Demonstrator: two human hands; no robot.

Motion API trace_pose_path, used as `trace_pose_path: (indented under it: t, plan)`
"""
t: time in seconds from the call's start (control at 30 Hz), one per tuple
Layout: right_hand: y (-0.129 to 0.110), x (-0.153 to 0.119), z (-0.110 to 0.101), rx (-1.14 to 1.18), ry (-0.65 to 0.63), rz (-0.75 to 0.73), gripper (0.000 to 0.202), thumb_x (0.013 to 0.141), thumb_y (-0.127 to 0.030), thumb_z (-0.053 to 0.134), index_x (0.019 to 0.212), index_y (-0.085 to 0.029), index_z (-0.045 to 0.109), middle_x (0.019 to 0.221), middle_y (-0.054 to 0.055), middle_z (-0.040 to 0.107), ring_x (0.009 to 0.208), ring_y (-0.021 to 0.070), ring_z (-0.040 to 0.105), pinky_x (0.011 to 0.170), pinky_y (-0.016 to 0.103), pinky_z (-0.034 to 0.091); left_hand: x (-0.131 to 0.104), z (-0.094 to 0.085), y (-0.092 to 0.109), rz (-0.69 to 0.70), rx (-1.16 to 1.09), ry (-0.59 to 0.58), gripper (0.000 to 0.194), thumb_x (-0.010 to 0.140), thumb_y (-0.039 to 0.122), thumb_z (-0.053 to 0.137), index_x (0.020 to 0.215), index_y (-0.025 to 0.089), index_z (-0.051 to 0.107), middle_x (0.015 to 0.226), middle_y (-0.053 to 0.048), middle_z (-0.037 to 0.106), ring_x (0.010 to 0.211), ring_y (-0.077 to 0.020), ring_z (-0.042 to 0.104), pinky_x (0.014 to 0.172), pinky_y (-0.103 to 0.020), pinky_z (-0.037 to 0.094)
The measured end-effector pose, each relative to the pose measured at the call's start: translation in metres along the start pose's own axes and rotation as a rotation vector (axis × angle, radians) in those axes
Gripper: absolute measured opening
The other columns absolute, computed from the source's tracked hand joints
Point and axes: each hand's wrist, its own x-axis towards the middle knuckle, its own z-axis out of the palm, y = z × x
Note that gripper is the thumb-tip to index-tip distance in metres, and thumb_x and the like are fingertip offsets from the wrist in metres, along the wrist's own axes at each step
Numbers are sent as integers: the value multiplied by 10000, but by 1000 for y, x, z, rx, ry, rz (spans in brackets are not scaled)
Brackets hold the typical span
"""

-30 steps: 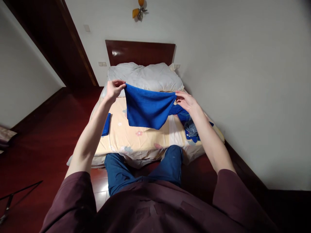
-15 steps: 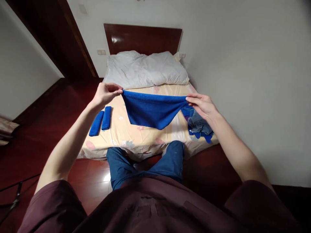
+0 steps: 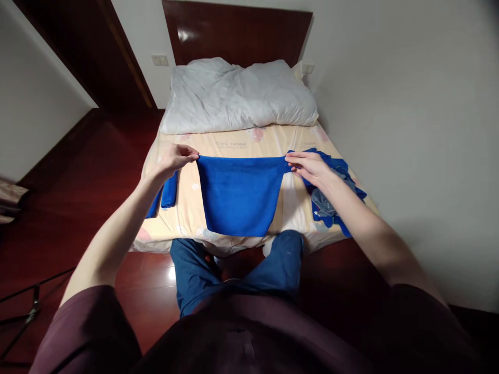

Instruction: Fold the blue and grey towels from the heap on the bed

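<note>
A blue cloth [image 3: 240, 195] is stretched between my two hands over the bed, its top edge nearly straight and its lower part spread toward me. My left hand [image 3: 176, 158] pinches the upper left corner. The upper right corner is pinched in my right hand [image 3: 307, 165]. Two folded blue cloths [image 3: 169, 191] lie beside my left wrist, partly hidden by the forearm. Under and beyond my right forearm is a loose pile of blue and grey cloths [image 3: 325, 200].
The bed [image 3: 234, 144] has a patterned cream sheet, with a pale quilt [image 3: 241, 98] bunched near the dark headboard [image 3: 237, 31]. A black metal frame [image 3: 33, 306] stands on the floor at lower left. A wall runs along the right.
The blue cloth now hangs flatter and wider open, its lower edge closer to me. My right hand has moved a little inward. The view has tilted down, showing more of the pile.
</note>
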Motion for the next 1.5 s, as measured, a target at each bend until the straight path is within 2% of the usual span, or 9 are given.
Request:
trace_pose_path:
  t: [0.1,0.2,0.33,0.5,0.7,0.83,1.17,1.37,1.5]
  plan:
    - [15,54,20,-61,78,-62,406,596,-317,988,889,-155,760,764,34,740,700,140,693,627,246,578,43,11,-19,43,2,54,339,727,323,868,968,117,746,798,-85,733,758,-206,689,712,-328,573]
    - [24,93,34,-84,149,-284,428,648,-423,949,931,-177,741,888,58,769,856,183,732,783,309,613,78,15,-23,160,-3,165,401,791,352,807,1106,129,701,829,-67,720,784,-191,678,726,-306,565]
    - [45,107,38,-87,165,-536,425,713,-499,880,966,-188,737,985,94,776,929,212,735,841,338,609,87,12,-33,329,29,307,462,839,407,759,1212,151,665,924,-68,726,869,-183,687,743,-269,533]
    - [122,70,40,-201,121,-479,316,768,-474,786,881,-182,754,898,89,779,815,218,726,744,331,594,27,34,-95,274,97,231,462,856,466,711,1214,178,676,920,-64,738,838,-173,679,718,-259,503]
    - [251,-15,75,-303,78,33,164,742,-348,765,726,-198,700,853,92,793,865,243,752,833,351,611,-95,107,-208,-210,90,54,441,815,442,656,1179,192,656,911,-81,750,853,-217,697,767,-316,554]
    - [294,-45,91,-308,106,164,119,730,-269,778,754,-192,692,841,96,796,892,244,777,848,346,629,-143,134,-252,-360,7,65,471,770,458,682,1161,198,647,942,-82,764,933,-250,736,905,-377,583]
    - [299,-45,85,-342,123,336,146,675,-232,826,728,-198,694,854,83,796,921,241,774,840,315,621,-146,133,-250,-534,-85,88,462,617,539,814,887,180,706,794,-66,759,882,-273,761,834,-371,608]
    - [298,-63,66,-383,29,449,112,648,-196,796,709,-195,702,712,25,747,698,172,716,602,222,535,-183,128,-248,-531,-111,72,462,586,526,809,896,208,682,780,-60,756,868,-282,760,808,-384,611]
    - [299,-69,52,-407,-157,565,183,581,-182,834,720,-196,715,495,-56,607,453,107,526,438,191,376,-211,121,-251,-503,-78,-24,452,610,520,768,946,231,679,794,-50,763,863,-289,763,828,-398,600]
